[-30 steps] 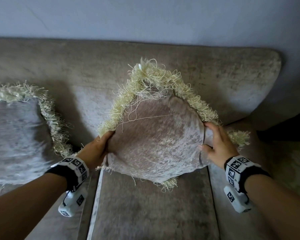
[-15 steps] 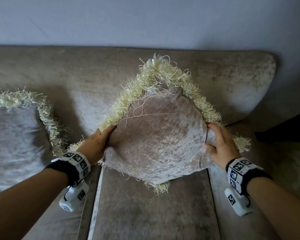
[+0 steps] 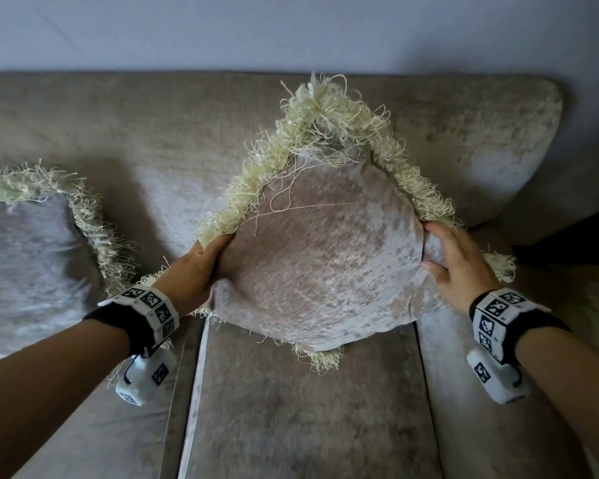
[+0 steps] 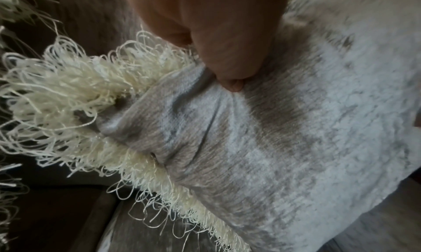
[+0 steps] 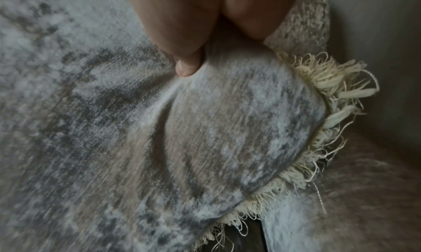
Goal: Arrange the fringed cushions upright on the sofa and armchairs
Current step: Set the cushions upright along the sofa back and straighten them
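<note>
A beige velvet cushion (image 3: 319,264) with a cream fringe stands on one corner against the sofa back (image 3: 153,140), like a diamond. My left hand (image 3: 194,267) grips its left corner, thumb pressed into the fabric (image 4: 230,82). My right hand (image 3: 453,264) grips the right corner, thumb dug into the cover (image 5: 187,66), fingers behind. The cushion fills both wrist views (image 4: 296,147) (image 5: 205,138). A second fringed cushion (image 3: 32,264) leans upright on the sofa at the left.
The sofa seat cushion (image 3: 308,409) lies below the held cushion, with seams on either side. The right armrest (image 3: 533,150) curves down at the right; a dark gap (image 3: 574,243) lies beyond it. A pale wall (image 3: 291,29) runs behind.
The cushion and both hands have drifted slightly to the right and back toward the sofa back, and the lower corner sits nearer the seat. Both grips stay the same.
</note>
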The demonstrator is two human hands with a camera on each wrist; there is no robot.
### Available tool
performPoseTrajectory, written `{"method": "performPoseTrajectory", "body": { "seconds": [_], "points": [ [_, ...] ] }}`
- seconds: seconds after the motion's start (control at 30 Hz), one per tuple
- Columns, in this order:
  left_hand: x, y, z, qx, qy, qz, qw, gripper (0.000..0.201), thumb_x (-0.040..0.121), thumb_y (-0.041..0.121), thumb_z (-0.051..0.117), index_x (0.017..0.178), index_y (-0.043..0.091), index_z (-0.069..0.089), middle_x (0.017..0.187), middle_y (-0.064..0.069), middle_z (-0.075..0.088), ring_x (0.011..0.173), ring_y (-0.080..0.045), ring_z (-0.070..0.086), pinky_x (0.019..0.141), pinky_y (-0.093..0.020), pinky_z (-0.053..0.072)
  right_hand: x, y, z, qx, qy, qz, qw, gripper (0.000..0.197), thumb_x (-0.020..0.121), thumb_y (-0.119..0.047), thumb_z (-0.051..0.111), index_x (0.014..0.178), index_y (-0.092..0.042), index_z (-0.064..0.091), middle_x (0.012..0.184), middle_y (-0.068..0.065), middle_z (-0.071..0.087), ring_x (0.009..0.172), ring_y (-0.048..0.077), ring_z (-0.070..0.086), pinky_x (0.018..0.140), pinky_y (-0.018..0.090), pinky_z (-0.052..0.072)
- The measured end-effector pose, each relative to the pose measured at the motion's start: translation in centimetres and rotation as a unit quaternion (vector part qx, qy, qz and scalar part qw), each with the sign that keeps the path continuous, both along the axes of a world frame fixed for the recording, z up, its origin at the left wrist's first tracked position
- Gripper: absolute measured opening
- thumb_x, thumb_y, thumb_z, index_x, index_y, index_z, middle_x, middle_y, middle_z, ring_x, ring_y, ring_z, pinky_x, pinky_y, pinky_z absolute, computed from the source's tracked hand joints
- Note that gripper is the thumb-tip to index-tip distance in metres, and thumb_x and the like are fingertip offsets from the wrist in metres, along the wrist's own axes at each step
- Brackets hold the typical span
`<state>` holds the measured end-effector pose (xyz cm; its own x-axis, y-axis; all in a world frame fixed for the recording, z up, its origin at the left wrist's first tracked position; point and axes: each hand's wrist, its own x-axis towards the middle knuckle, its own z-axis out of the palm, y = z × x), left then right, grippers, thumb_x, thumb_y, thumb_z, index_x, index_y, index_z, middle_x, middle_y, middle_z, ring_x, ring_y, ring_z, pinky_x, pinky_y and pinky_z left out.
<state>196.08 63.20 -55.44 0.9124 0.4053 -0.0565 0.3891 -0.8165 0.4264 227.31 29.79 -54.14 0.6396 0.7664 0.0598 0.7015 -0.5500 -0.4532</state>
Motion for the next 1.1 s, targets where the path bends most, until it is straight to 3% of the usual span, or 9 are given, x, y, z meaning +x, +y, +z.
{"method": "performPoseTrajectory", "body": {
  "seconds": [0.13, 0.37, 0.5, 0.6, 0.7, 0.8, 0.9, 1.0, 1.1],
  "points": [
    [0.3, -0.5, -1.1, 0.015, 0.003, 0.014, 1.0, 0.083, 0.078, -0.008, 0.063, 0.14, 0.027, 0.021, 0.093, -0.022, 0.054, 0.064, -0.03, 0.056, 0.064, -0.043, 0.054, 0.2, -0.1, -0.7, -0.01, -0.015, -0.005, 1.0, 0.068, 0.084, 0.003, 0.067, 0.139, -0.024, 0.037, 0.131, 0.018, 0.045, 0.119, 0.037, 0.047, 0.094, 0.045, 0.043],
    [1.0, -0.7, -4.4, 0.076, 0.076, 0.038, 0.994, 0.092, 0.074, -0.008, 0.069, 0.138, 0.03, 0.015, 0.091, -0.021, 0.051, 0.075, -0.038, 0.058, 0.071, -0.047, 0.052, 0.0, 0.6, -3.4, -0.043, -0.043, -0.02, 0.998, 0.071, 0.081, 0.001, 0.069, 0.134, -0.028, 0.031, 0.116, 0.025, 0.046, 0.102, 0.046, 0.047, 0.079, 0.054, 0.048],
    [0.6, -0.8, -3.9, 0.202, 0.12, 0.018, 0.972, 0.089, 0.072, 0.009, 0.076, 0.139, 0.023, 0.02, 0.083, -0.019, 0.052, 0.071, -0.034, 0.053, 0.061, -0.043, 0.048, -1.0, 0.4, -2.0, -0.087, -0.063, -0.058, 0.993, 0.07, 0.082, -0.006, 0.07, 0.136, -0.03, 0.033, 0.12, 0.023, 0.042, 0.107, 0.043, 0.038, 0.083, 0.057, 0.043],
    [-0.1, -0.7, -2.0, 0.268, 0.175, 0.01, 0.947, 0.092, 0.078, 0.035, 0.071, 0.146, 0.031, 0.009, 0.107, -0.018, 0.051, 0.092, -0.033, 0.052, 0.074, -0.044, 0.047, -2.7, -0.2, 0.6, -0.152, -0.068, -0.093, 0.982, 0.073, 0.079, -0.012, 0.071, 0.14, -0.034, 0.036, 0.138, 0.015, 0.03, 0.118, 0.038, 0.029, 0.09, 0.055, 0.043],
    [-0.8, -0.8, 1.5, 0.273, 0.267, -0.002, 0.924, 0.099, 0.079, 0.033, 0.059, 0.148, 0.041, -0.011, 0.135, -0.014, 0.032, 0.116, -0.03, 0.043, 0.092, -0.04, 0.041, -4.4, -0.3, 4.3, -0.231, -0.03, -0.099, 0.967, 0.076, 0.082, -0.018, 0.067, 0.144, -0.04, 0.029, 0.151, 0.009, 0.019, 0.131, 0.036, 0.022, 0.101, 0.053, 0.04],
    [-1.0, -0.6, 5.8, 0.253, 0.268, -0.022, 0.93, 0.088, 0.08, 0.028, 0.054, 0.151, 0.041, 0.003, 0.136, -0.009, 0.036, 0.118, -0.028, 0.044, 0.09, -0.038, 0.044, -6.3, 0.4, 9.3, -0.263, -0.001, -0.107, 0.959, 0.069, 0.089, -0.022, 0.059, 0.148, -0.036, 0.026, 0.156, 0.006, 0.021, 0.139, 0.035, 0.021, 0.11, 0.049, 0.029],
    [-1.7, -0.2, 10.2, 0.181, 0.275, -0.001, 0.944, 0.065, 0.086, 0.03, 0.051, 0.146, 0.036, 0.026, 0.131, -0.005, 0.046, 0.118, -0.027, 0.047, 0.091, -0.041, 0.048, -8.6, 0.9, 14.3, -0.248, 0.047, -0.117, 0.961, 0.058, 0.092, -0.025, 0.055, 0.147, -0.029, 0.036, 0.153, 0.007, 0.033, 0.138, 0.033, 0.029, 0.114, 0.046, 0.029],
    [-3.0, 0.3, 14.3, 0.101, 0.259, 0.035, 0.96, 0.047, 0.09, 0.035, 0.05, 0.137, 0.032, 0.043, 0.132, -0.003, 0.049, 0.119, -0.026, 0.051, 0.093, -0.043, 0.049, -11.3, 1.2, 19.0, -0.192, 0.056, -0.133, 0.971, 0.035, 0.091, -0.022, 0.056, 0.126, -0.02, 0.06, 0.134, 0.007, 0.055, 0.122, 0.029, 0.049, 0.103, 0.039, 0.042],
    [-5.2, 1.3, 17.2, 0.051, 0.234, 0.057, 0.969, 0.039, 0.09, 0.035, 0.047, 0.129, 0.029, 0.052, 0.129, -0.003, 0.054, 0.114, -0.024, 0.056, 0.093, -0.042, 0.05, -14.0, 1.9, 23.0, -0.163, 0.057, -0.133, 0.976, 0.019, 0.092, -0.02, 0.056, 0.108, -0.016, 0.066, 0.114, 0.004, 0.063, 0.104, 0.025, 0.058, 0.089, 0.035, 0.048]
  ]
}}
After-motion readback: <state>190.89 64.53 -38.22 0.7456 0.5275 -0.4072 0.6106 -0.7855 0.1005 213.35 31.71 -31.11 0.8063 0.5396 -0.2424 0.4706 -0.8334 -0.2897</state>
